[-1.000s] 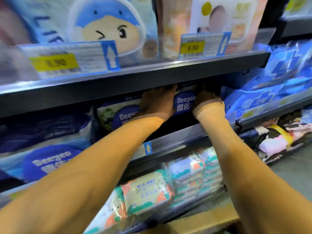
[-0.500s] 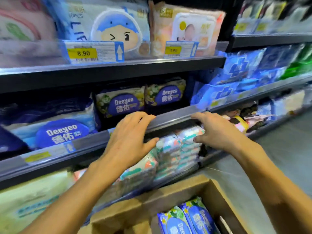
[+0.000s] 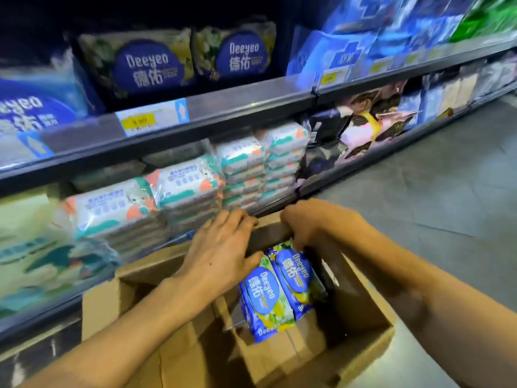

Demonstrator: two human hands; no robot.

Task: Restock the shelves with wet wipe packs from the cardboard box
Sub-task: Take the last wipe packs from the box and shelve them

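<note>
Head view: An open box (image 3: 361, 298) is seen on the floor (image 3: 419, 197), near centre, close against the lowest shelf, its flaps folded outward. Two packs are stood on end inside it at the far side, touching each other: a left pack (image 3: 263, 298) and a right pack (image 3: 296, 275). Bare cardboard is shown on the box bottom nearer than the packs, and a dark gap is left between the right pack and the right wall.

The left grip (image 3: 221, 247) is laid palm down over the far rim, fingers straight and slightly spread, the thumb touching the far end of the left pack. The right grip (image 3: 310, 222) is set at the far rim just to the right, fingers curled down onto the far end of the right pack; whether the pack or the cardboard edge is pinched cannot be told.

The grey floor is seen running far right along the shelf base.

"Deeyeo" and "德佑" are printed in white on a blue oval on both packs. The same writing is carried by two shelved packs (image 3: 148, 65) stood side by side behind the rail (image 3: 246, 107) of the shelf above. A price tag (image 3: 152, 120) with a yellow patch is fixed to that rail; its figures are blurred. White packs (image 3: 112, 208) with teal and orange marks are stacked below it.
</note>
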